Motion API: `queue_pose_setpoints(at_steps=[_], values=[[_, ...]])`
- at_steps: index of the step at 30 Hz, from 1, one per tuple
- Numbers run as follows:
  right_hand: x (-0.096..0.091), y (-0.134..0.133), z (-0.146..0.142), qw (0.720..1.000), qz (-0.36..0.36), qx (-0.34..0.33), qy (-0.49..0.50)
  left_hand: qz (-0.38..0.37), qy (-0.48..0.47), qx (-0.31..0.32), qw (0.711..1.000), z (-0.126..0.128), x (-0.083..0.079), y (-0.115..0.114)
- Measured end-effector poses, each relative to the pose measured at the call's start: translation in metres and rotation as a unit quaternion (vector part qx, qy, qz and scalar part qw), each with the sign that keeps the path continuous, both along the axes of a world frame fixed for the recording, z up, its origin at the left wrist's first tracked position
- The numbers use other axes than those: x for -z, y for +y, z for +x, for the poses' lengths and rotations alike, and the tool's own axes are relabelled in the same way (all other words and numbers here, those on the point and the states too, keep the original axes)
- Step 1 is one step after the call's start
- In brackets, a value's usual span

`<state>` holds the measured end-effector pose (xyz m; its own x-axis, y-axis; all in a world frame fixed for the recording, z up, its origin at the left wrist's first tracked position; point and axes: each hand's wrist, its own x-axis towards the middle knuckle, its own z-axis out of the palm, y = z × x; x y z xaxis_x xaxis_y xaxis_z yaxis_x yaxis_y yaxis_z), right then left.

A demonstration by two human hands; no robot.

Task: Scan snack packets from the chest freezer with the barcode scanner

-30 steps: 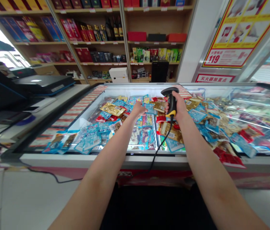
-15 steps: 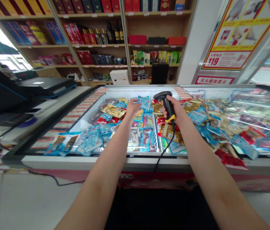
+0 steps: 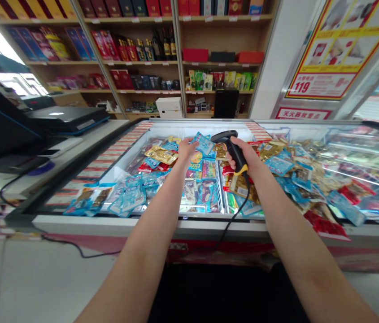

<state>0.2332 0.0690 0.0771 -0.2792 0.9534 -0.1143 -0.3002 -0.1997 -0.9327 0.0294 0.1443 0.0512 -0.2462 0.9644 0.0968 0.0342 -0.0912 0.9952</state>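
My left hand point(image 3: 186, 149) is closed on a small blue snack packet point(image 3: 204, 143) and holds it up above the open chest freezer point(image 3: 189, 220). My right hand point(image 3: 245, 157) grips a black barcode scanner point(image 3: 231, 144) with a yellow band, its head tilted left toward the packet. The scanner's black cable point(image 3: 233, 215) hangs down over the freezer's front edge. Below both hands lie several blue, gold and red packets.
A counter point(image 3: 14, 179) with a black till screen and a flat scanner stands at the left. Wooden shelves point(image 3: 176, 58) of boxes and bottles line the back wall. Glass lids point(image 3: 371, 152) cover the freezer's right part. Grey tiled floor lies at the lower left.
My left hand has lifted the blue packet off the pile. My right hand has swung the scanner head leftward toward it.
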Motion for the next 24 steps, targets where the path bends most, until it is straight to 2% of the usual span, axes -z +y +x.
queue_pose_setpoints(at_steps=[18,24], values=[[0.000,-0.001,0.001,1.000,0.002,-0.016,-0.017,-0.007,0.006,-0.018,1.000,-0.001,-0.002,-0.001],[-0.001,-0.002,-0.001,1.000,-0.003,0.013,-0.009,0.048,0.080,-0.082,0.992,-0.015,-0.001,0.012]])
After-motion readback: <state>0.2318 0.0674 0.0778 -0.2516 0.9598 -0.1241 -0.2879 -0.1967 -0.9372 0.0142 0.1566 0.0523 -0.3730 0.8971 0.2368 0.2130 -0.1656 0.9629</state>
